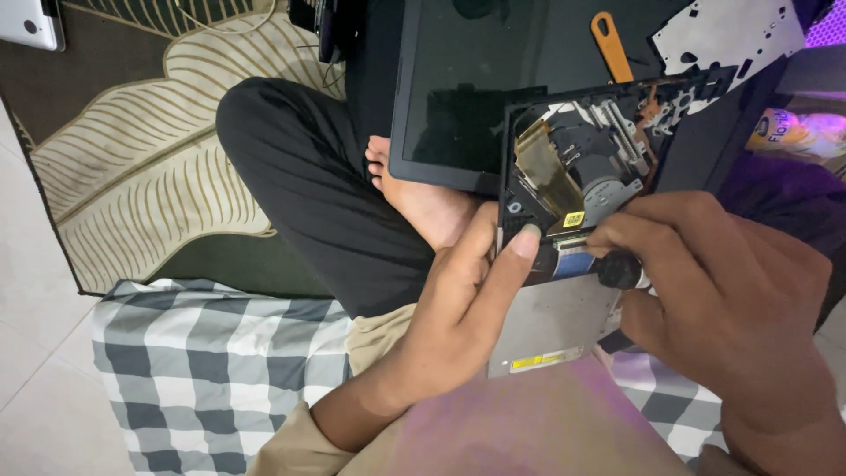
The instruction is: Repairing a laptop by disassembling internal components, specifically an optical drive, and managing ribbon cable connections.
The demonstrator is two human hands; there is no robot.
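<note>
My left hand (463, 304) grips the left edge of an opened slim optical disc drive (564, 256), thumb laid across its black frame near a small yellow sticker. The drive's grey metal case (551, 322) points toward me, and its inner mechanism with a gold flat ribbon cable (546, 172) and a small motor faces up. My right hand (731, 308) pinches a black-handled screwdriver (621, 269) against the drive beside the sticker; its tip is hidden by my fingers.
A dark laptop screen panel (458, 97) lies behind the drive, with an orange pry tool (610, 44) and a perforated metal plate (731, 31) on it. My crossed leg and bare foot (423, 198) rest on a leaf-patterned rug (141, 159). A checked cloth (220, 370) covers my lap.
</note>
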